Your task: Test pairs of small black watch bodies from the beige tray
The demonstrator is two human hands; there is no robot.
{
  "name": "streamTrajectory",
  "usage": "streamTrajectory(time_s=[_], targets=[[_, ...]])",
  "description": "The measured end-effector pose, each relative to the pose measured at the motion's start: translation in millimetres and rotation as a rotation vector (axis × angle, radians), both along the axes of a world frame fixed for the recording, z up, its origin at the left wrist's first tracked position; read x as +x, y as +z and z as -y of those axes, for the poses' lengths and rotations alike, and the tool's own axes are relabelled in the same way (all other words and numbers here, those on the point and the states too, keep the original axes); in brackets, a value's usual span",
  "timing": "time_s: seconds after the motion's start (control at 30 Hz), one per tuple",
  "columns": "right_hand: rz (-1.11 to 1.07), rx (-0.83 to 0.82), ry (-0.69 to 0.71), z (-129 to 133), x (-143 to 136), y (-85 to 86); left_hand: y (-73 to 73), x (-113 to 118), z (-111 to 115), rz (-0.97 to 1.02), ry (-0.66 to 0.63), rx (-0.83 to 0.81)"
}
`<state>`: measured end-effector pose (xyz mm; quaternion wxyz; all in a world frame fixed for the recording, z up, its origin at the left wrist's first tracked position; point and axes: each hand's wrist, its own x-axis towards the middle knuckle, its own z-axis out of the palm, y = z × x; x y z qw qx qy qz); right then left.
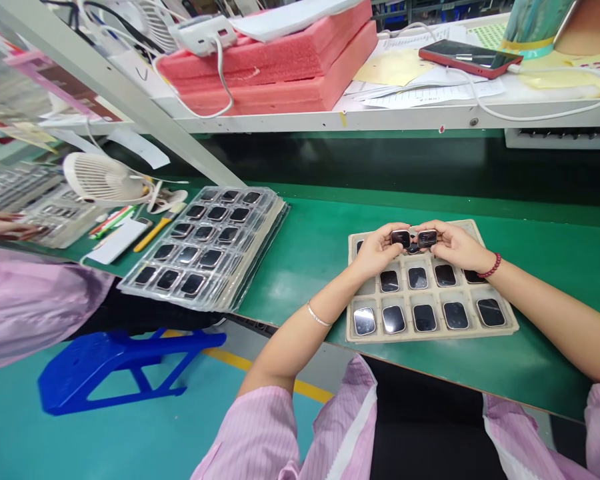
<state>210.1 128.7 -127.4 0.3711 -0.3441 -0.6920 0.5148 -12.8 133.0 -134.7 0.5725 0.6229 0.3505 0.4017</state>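
My left hand [380, 250] is closed on a smartwatch case [400, 239] with a dark square screen. A second, similar smartwatch case [427, 239] is pinched in my right hand [453, 245], close beside the first. Both hands are over the far rows of a beige compartment tray [433, 337] lying on the green bench. Rows of dark-screened watch cases [424, 318] fill its near compartments, one to each. The hands and wrists hide part of the far row.
Left of me stands a stack of clear plastic trays [230, 297] holding watch cases. Beyond are a yellow-handled brush [153, 235], a white fan [100, 179] and a co-worker's hand [7, 227]. A shelf [300, 123] with red foam [280, 73] and a phone [470, 57] runs above. A blue stool [105, 367] stands below.
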Motion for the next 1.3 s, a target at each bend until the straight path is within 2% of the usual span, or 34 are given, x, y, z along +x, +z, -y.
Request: streamTrajectory(time_s=[0.13,0.37,0.53,0.73,0.83,0.93,1.13,1.2,1.3], targets=[[0.018,-0.008,-0.019,0,0,0.2,0.7,0,1,-0.033,0.021,0.011],[0.004,-0.014,-0.013,-1,1,-9.0,-1.7,1,-1,-0.016,0.038,0.036],[0.03,-0.014,-0.028,-1,3,-7.1,-1.2,-1,0,-0.051,0.043,0.029],[-0.034,-0.039,-0.066,-2,3,-6.4,-3.9,-1,-2,0.038,0.01,-0.016],[-0.061,-0.137,-0.092,-3,3,-6.4,-1.7,-2,-3,0.088,-0.029,-0.107],[-0.157,-0.304,-0.1,-5,6,-2.1,4.8,-3,-3,0.167,-0.069,-0.258],[-0.393,-0.702,0.037,-13,17,9.8,17.0,-10,-8,0.341,-0.185,-0.627],[-0.427,-0.77,0.036,-16,20,10.8,18.1,-11,-10,0.371,-0.209,-0.69],[-0.437,-0.788,0.023,-17,21,10.5,17.8,-11,-11,0.383,-0.212,-0.718]])
